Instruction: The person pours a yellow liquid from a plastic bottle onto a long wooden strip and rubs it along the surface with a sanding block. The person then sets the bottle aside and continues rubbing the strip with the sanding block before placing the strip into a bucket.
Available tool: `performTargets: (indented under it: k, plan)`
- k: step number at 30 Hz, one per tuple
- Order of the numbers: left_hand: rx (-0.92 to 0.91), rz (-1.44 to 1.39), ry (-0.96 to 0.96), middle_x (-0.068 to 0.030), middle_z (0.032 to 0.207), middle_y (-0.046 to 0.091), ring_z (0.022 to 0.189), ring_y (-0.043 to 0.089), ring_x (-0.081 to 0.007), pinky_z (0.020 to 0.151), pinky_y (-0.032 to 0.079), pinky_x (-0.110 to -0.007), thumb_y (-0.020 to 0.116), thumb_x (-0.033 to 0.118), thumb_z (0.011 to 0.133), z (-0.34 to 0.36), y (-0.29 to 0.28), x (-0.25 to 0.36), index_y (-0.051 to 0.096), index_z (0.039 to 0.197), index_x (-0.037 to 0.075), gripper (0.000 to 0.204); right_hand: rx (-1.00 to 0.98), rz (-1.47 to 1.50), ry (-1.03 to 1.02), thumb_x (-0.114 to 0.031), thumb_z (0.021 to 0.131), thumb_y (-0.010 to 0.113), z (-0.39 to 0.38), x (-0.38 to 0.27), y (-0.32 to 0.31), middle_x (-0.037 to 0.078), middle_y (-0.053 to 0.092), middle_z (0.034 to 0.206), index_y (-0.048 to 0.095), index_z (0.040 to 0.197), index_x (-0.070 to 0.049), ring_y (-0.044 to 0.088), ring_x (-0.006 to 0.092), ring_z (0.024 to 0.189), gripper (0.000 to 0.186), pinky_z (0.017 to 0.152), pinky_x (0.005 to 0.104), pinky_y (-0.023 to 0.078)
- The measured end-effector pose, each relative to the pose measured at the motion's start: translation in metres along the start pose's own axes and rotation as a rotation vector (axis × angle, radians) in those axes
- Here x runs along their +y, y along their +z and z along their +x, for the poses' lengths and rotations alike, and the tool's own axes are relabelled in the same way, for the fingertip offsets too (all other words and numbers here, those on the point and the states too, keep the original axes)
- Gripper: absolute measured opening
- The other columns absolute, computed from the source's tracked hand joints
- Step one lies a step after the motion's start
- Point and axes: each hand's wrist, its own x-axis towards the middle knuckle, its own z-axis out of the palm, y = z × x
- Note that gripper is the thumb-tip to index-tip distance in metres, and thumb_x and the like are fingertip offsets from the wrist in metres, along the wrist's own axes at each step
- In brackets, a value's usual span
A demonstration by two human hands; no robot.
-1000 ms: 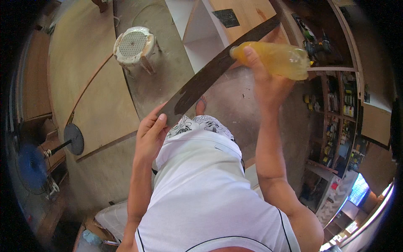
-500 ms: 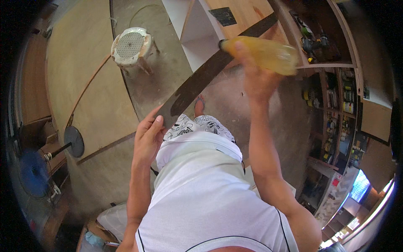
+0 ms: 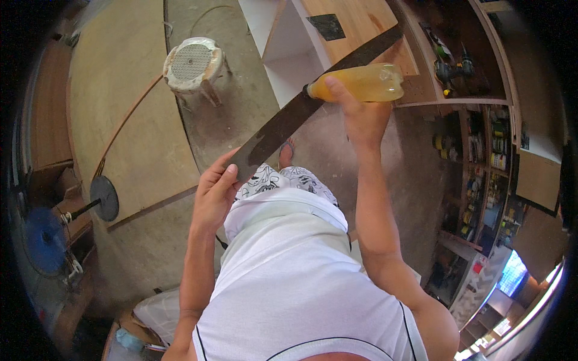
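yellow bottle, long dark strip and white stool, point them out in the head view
Yellow bottle (image 3: 368,82): head view, middle of its body.
Long dark strip (image 3: 288,121): head view, flat face, about midway along.
White stool (image 3: 191,62): head view, top of the seat.

Includes a white stool (image 3: 191,61) beside a tan panel (image 3: 147,150), a blue fan (image 3: 46,240) far left, and right-hand shelving (image 3: 466,100).

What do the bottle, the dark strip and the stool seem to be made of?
Bottle: probably clear, shiny plastic; its yellow contents show through.
Strip: perhaps wood or laminate, straight-edged and mostly dull dark brown; the look can't settle it.
Stool: likely moulded plastic, whitish and stained, judging by its rounded edge and gridded seat.
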Motion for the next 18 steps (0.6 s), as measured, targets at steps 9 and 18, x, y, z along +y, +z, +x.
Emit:
performTargets:
  k: [9,18]
  plan:
    - [0.017,0.004,-0.042,-0.0228,0.148,0.061,0.137,0.061,-0.03,0.124,0.045,-0.046,0.05,0.015,0.115,-0.002,0.008,0.006,0.046,0.154,-0.01,0.047,-0.234,0.039,-0.031,-0.03,0.084,0.093,-0.044,-0.016,0.024,0.009,0.081,0.089,0.079,0.091,-0.002,0.077,0.0239,0.079,0.032,0.076,0.0396,0.06]
    - [0.015,-0.127,-0.046,-0.021,0.146,0.062,0.134,0.063,-0.0279,0.122,0.048,-0.048,0.046,0.02,0.116,0.007,-0.001,0.004,0.048,0.153,-0.008,0.046,-0.329,0.222,0.181,-0.015,0.086,0.092,-0.069,-0.047,-0.006,0.011,0.078,0.106,0.072,0.116,0.0,0.075,0.0176,0.093,0.038,0.085,0.0327,0.062]
